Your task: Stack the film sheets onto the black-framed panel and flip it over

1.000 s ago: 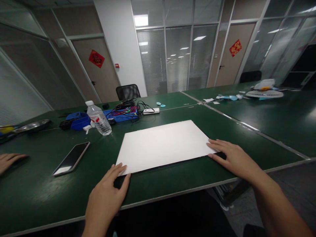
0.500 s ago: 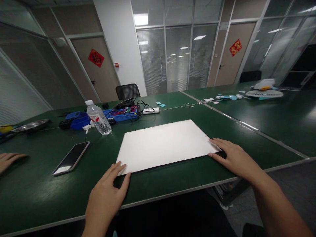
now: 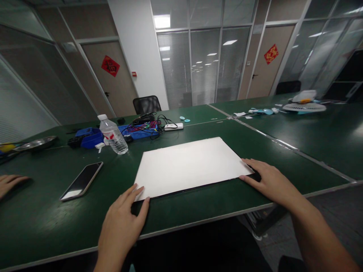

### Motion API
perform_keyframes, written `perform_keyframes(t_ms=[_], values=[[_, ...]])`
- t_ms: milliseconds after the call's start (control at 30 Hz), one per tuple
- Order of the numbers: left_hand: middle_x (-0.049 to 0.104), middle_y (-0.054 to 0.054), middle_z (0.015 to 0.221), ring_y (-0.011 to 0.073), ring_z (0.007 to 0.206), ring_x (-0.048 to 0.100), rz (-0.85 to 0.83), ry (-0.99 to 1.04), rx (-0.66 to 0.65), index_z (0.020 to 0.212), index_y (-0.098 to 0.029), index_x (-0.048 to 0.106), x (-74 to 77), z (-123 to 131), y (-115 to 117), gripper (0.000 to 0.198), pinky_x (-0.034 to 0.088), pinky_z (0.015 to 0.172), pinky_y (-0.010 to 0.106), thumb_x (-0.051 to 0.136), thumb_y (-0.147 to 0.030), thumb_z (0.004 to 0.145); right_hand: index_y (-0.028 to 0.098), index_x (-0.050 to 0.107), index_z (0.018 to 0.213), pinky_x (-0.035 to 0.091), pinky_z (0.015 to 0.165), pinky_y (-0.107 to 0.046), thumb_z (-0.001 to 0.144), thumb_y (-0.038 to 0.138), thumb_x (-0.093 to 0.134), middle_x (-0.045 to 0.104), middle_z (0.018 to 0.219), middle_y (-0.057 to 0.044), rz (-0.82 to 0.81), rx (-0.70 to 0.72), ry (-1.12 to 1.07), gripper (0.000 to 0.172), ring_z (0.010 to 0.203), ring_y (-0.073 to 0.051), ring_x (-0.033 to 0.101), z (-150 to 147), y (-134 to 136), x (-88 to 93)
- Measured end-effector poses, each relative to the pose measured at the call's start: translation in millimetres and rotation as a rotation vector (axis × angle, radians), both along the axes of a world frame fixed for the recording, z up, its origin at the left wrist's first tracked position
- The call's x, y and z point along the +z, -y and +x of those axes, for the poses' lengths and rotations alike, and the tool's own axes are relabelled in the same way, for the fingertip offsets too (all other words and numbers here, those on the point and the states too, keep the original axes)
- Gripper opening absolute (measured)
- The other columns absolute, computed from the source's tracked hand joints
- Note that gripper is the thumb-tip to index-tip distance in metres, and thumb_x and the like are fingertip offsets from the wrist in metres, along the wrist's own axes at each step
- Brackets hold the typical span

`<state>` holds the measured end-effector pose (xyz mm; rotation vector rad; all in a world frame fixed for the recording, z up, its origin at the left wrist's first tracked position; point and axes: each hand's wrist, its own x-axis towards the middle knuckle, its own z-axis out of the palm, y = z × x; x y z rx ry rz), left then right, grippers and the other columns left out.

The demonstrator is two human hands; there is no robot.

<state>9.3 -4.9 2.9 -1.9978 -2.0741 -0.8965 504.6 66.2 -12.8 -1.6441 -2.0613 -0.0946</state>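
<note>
A large white board (image 3: 190, 166) with a dark underside lies flat on the green table (image 3: 198, 209) in front of me. My left hand (image 3: 121, 223) rests at its near left corner, fingers stretched out and touching the edge. My right hand (image 3: 270, 181) lies flat at the near right corner, fingers spread against the board's edge. Neither hand holds anything.
A phone (image 3: 81, 180) lies left of the board, a water bottle (image 3: 113, 135) behind it. Blue trays (image 3: 90, 136) with tangled cables (image 3: 146, 124) and a metal dish (image 3: 36, 143) sit further back. Another person's hand (image 3: 10, 182) rests at the far left. A fan (image 3: 304, 106) lies far right.
</note>
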Motion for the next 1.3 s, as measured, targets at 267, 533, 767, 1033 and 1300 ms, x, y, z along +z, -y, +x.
perform_keyframes(t_ms=[267,533,767,1033,1300], values=[[0.070,0.007,0.147,0.0311,0.133,0.068,0.007,0.010,-0.058,0.127,-0.028,0.077,-4.4,-5,0,0.046,0.051,0.118,0.049,0.060,-0.055,0.094,0.019,0.069,0.143,0.047,0.119,-0.061,0.095,0.068,0.060,0.068,0.146,-0.016,0.003,0.022,0.001,0.069,0.139,-0.039,0.061,2,0,-1.7],[0.079,0.002,0.131,0.0314,0.126,0.072,0.043,0.082,-0.052,0.119,-0.032,0.080,-1.8,-2,0,0.040,0.056,0.114,0.049,0.068,-0.053,0.087,0.020,0.070,0.144,0.054,0.114,-0.058,0.090,0.070,0.068,0.069,0.145,-0.014,-0.129,-0.042,-0.307,0.073,0.131,-0.039,0.067,-10,2,12.0],[0.077,0.004,0.134,0.0305,0.119,0.074,0.092,0.065,-0.111,0.121,-0.031,0.080,-2.2,-7,-4,0.044,0.059,0.108,0.047,0.075,-0.054,0.084,0.023,0.070,0.145,0.052,0.117,-0.059,0.077,0.063,0.084,0.068,0.148,-0.013,-0.145,-0.070,-0.663,0.081,0.133,-0.040,0.066,-6,4,12.5],[0.076,0.004,0.134,0.0294,0.115,0.075,0.173,0.018,-0.119,0.121,-0.032,0.079,-3.6,-7,-4,0.041,0.061,0.100,0.044,0.075,-0.053,0.087,0.029,0.082,0.122,0.055,0.115,-0.049,0.082,0.052,0.080,0.071,0.144,-0.007,0.116,-0.045,-0.582,0.046,0.133,-0.033,0.067,-12,14,11.8],[0.079,0.005,0.122,0.0287,0.114,0.075,0.329,-0.003,-0.127,0.114,-0.028,0.079,-5.6,-8,-3,0.025,0.058,0.103,0.047,0.071,-0.040,0.093,0.032,0.085,0.111,0.058,0.109,-0.048,0.095,0.049,0.066,0.076,0.134,-0.002,0.268,-0.138,-0.399,0.029,0.112,-0.029,0.077,-10,27,6.1]])
